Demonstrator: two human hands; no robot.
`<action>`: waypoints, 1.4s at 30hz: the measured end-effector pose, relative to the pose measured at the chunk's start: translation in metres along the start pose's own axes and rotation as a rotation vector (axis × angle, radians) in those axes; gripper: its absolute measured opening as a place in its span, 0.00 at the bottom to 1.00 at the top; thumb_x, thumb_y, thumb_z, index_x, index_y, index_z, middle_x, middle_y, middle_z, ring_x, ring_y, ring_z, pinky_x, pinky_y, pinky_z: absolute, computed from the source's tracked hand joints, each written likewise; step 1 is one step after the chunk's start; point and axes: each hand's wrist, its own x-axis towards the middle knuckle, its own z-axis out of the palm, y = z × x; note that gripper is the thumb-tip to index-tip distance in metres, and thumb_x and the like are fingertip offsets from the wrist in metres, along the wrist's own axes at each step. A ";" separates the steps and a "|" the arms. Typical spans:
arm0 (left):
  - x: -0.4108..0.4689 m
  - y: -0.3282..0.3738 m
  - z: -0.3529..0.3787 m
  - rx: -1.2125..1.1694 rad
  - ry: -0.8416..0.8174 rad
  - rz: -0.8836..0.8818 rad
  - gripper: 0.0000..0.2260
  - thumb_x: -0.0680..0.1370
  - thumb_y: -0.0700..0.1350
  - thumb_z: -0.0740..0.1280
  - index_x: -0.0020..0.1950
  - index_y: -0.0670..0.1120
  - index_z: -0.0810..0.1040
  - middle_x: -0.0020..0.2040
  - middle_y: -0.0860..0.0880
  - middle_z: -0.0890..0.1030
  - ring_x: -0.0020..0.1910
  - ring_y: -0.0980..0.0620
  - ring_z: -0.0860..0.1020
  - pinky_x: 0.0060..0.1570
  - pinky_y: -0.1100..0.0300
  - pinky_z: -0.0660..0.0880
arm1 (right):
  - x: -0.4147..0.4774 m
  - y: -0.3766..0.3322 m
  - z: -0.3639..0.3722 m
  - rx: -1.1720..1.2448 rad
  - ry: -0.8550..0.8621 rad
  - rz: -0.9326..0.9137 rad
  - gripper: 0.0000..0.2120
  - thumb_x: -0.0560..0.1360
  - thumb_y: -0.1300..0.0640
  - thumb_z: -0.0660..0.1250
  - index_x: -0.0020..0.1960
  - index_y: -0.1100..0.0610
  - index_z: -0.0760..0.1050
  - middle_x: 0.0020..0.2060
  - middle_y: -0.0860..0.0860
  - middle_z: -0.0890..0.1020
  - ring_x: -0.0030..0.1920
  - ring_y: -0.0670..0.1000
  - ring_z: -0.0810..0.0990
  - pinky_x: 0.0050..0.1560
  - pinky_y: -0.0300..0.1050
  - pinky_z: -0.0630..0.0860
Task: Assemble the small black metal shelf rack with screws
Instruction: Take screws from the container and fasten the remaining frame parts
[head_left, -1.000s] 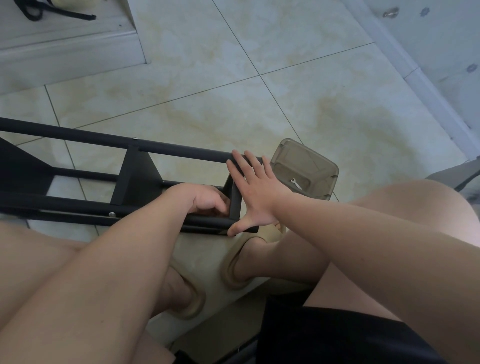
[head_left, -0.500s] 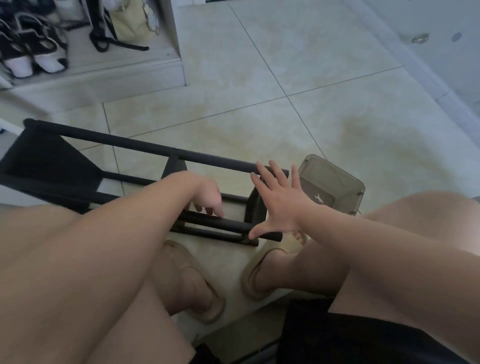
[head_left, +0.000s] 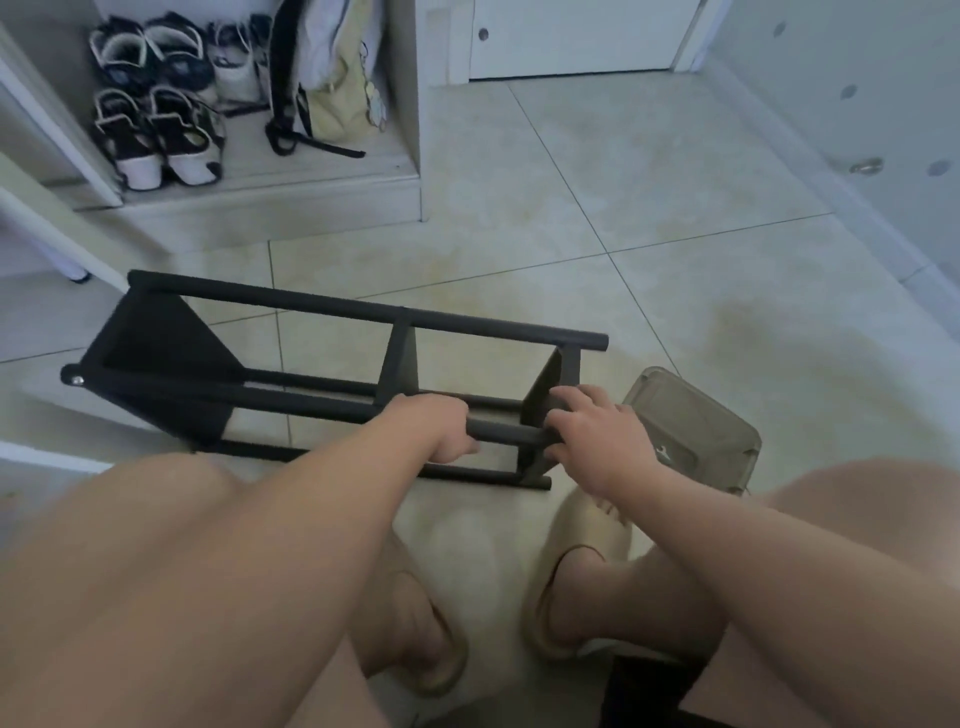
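two hands — left hand (head_left: 448, 432), right hand (head_left: 592, 439) — both gripping one black rack (head_left: 363, 310), one tinted box (head_left: 698, 423) beside it

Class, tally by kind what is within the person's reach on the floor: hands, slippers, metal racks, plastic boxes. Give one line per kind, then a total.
Hands: 2 (left hand and right hand, both gripping the rack)
Slippers: 2 (left slipper, right slipper)
Black metal rack: 1
Plastic box: 1
Total: 6
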 end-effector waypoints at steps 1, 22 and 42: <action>0.008 -0.002 -0.001 -0.017 0.037 -0.004 0.13 0.81 0.61 0.59 0.55 0.52 0.69 0.62 0.48 0.78 0.62 0.43 0.75 0.61 0.46 0.66 | 0.009 0.005 -0.001 0.012 0.023 0.013 0.17 0.82 0.47 0.63 0.68 0.50 0.74 0.78 0.48 0.60 0.75 0.56 0.61 0.63 0.56 0.73; 0.135 -0.071 -0.098 -0.175 0.311 -0.095 0.16 0.81 0.64 0.57 0.39 0.55 0.63 0.41 0.53 0.73 0.39 0.55 0.71 0.35 0.55 0.65 | 0.210 0.059 -0.036 0.231 0.318 -0.104 0.22 0.83 0.56 0.63 0.76 0.54 0.68 0.79 0.49 0.63 0.72 0.54 0.68 0.75 0.51 0.58; 0.085 -0.061 -0.107 0.012 0.689 -0.075 0.10 0.81 0.42 0.64 0.52 0.50 0.62 0.53 0.48 0.74 0.43 0.47 0.73 0.38 0.52 0.69 | 0.179 0.077 -0.060 0.381 0.330 -0.013 0.21 0.83 0.60 0.60 0.74 0.47 0.70 0.65 0.46 0.76 0.61 0.55 0.74 0.53 0.53 0.76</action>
